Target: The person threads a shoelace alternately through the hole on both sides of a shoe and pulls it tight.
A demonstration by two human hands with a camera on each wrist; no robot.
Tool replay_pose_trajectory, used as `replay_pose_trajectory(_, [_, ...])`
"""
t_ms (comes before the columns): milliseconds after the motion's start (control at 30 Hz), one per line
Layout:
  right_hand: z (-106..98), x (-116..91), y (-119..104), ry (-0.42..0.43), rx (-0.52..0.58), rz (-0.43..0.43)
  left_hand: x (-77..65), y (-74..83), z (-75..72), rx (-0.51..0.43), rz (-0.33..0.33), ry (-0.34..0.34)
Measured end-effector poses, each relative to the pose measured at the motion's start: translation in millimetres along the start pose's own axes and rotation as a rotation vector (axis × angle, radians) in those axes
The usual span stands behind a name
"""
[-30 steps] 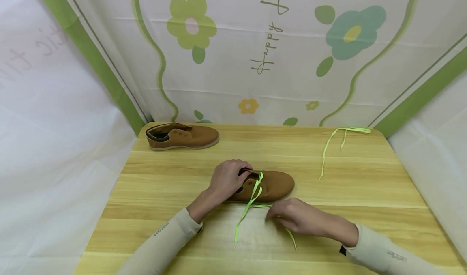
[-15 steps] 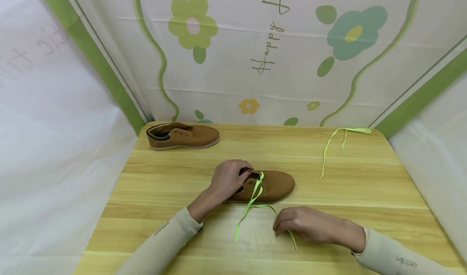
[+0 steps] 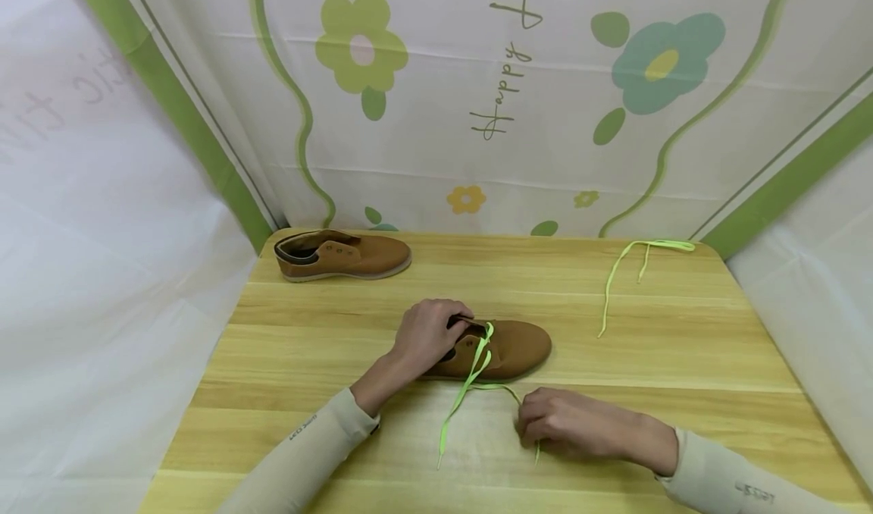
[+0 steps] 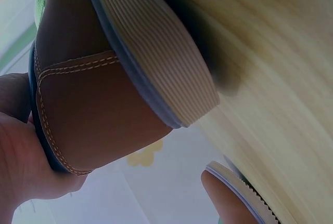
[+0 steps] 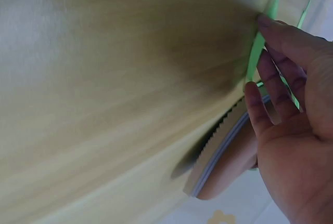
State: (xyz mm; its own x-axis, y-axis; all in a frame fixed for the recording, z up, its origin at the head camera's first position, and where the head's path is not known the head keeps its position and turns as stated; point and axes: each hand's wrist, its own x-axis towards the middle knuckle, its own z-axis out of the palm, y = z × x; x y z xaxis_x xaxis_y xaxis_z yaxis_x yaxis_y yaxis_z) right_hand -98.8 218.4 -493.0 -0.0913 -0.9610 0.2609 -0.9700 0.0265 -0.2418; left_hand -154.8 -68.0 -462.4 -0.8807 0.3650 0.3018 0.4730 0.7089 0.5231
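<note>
A brown shoe (image 3: 521, 347) rests on the table with its toe to the right. My left hand (image 3: 426, 336) grips it at the collar; the left wrist view shows the shoe's heel (image 4: 99, 115) beside the fingers. A bright green shoelace (image 3: 480, 355) runs through the front eyelets, one end trailing onto the wood. My right hand (image 3: 573, 423), below the toe, holds the other length with curled fingers, and a short tip sticks out beneath them. In the right wrist view the green lace (image 5: 257, 52) runs along the fingertips (image 5: 264, 20).
A second brown shoe (image 3: 368, 256), unlaced, stands at the table's back left. Another green shoelace (image 3: 617, 260) lies folded at the back right. A printed white curtain (image 3: 423, 135) hangs behind the wooden table (image 3: 327, 453).
My right hand has moved slightly down and right from the shoe, and the lace tip below it has shifted left and shortened. The left hand and shoe have stayed put.
</note>
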Motion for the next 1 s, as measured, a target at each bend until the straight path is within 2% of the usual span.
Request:
replay_pose_trajectory(233, [6,0,-2,0.033,-0.006,0.038,0.4,0.2,-0.3,0.003,0.008,0.001])
replay_pose_trajectory(400, [2,1,-1,0.1,0.1,0.109,1.0,0.9,-1.4,0.006,0.013,0.003])
replay_pose_trajectory(600, [-9,1,6,0.196,0.301,0.218,3.1,0.0,-2.3,0.023,0.049,-0.006])
replay_pose_trajectory(767, [-17,0,16,0.273,0.335,0.287,3.8,-2.1,-2.7,0.046,0.142,-0.003])
replay_pose_trajectory(1000, [-28,2,27,0.332,0.288,0.343,3.2,-7.4,-0.5,0.146,0.309,0.025])
